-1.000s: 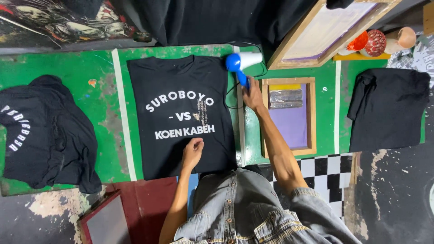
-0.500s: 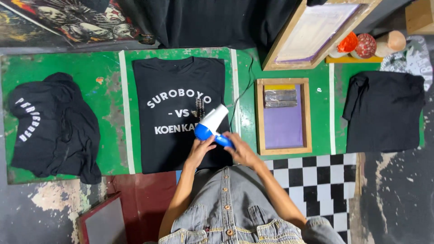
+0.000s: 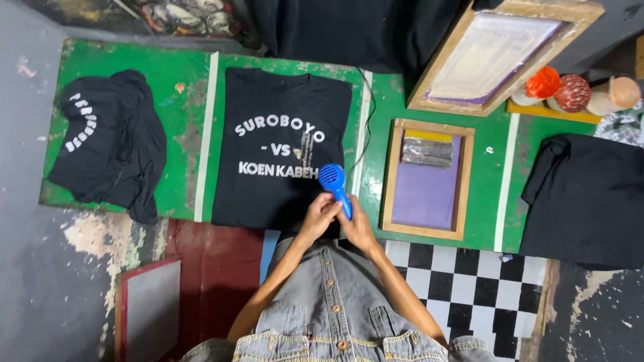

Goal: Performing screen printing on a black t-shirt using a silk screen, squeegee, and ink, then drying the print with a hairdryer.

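Head view: blue hair dryer [image 3: 335, 185] has turned since 0.5 s ago; white nozzle no longer visible, round rear grille now faces camera. Left hand [image 3: 320, 216] and right hand [image 3: 357, 228] both grip its handle; long axis runs 11 to 5 o'clock over black printed shirt [image 3: 282, 144] on green table [image 3: 493, 144].

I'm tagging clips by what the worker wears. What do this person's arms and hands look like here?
Both arms are bare from the shoulder down: no sleeves, gloves, watch or bracelets show. The left hand and right hand are bare too, and no rings can be made out on the fingers. The arms come out of a sleeveless, faded grey-blue denim vest with metal buttons and pale stitching.
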